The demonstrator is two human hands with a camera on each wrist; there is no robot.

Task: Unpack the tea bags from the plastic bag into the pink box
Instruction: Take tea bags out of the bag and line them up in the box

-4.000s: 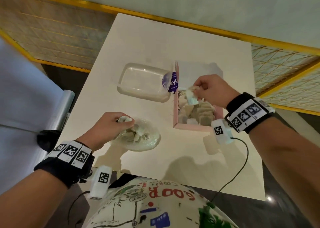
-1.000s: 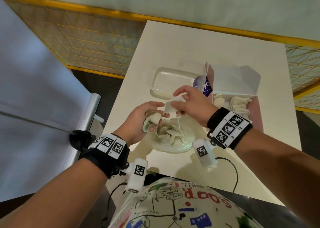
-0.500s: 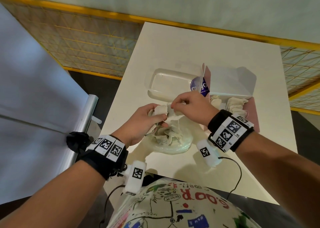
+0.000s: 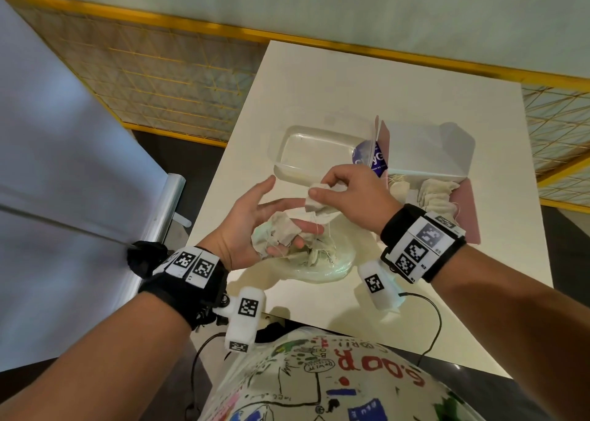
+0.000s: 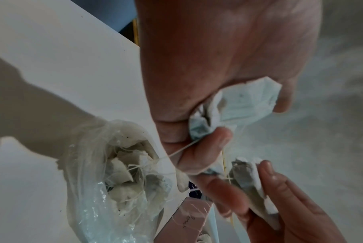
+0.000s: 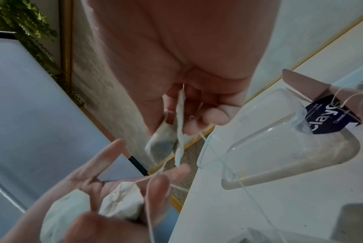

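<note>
A clear plastic bag (image 4: 332,267) of tea bags with tangled strings lies on the white table (image 4: 383,94) below both hands. My left hand (image 4: 277,222) is raised over it, its lower fingers curled round a few crumpled tea bags (image 4: 281,233), thumb and index finger spread. My right hand (image 4: 319,190) pinches a tea bag (image 4: 314,198) just above the left palm; strings run from it down to the bag. The pink box (image 4: 469,216) stands open to the right with several tea bags (image 4: 434,193) inside. In the left wrist view the plastic bag (image 5: 89,180) gapes open.
An empty clear plastic container (image 4: 313,149) sits behind the hands, touching the box's purple-printed flap (image 4: 370,161). The box's white lid (image 4: 427,152) stands up at the back. A black cable (image 4: 437,318) trails off the table's near edge. A metal pole (image 4: 169,203) stands left of the table.
My right hand has drawn a tea bag up and away from my left hand. The left thumb and index finger have spread apart. Both hands are a little higher above the plastic bag.
</note>
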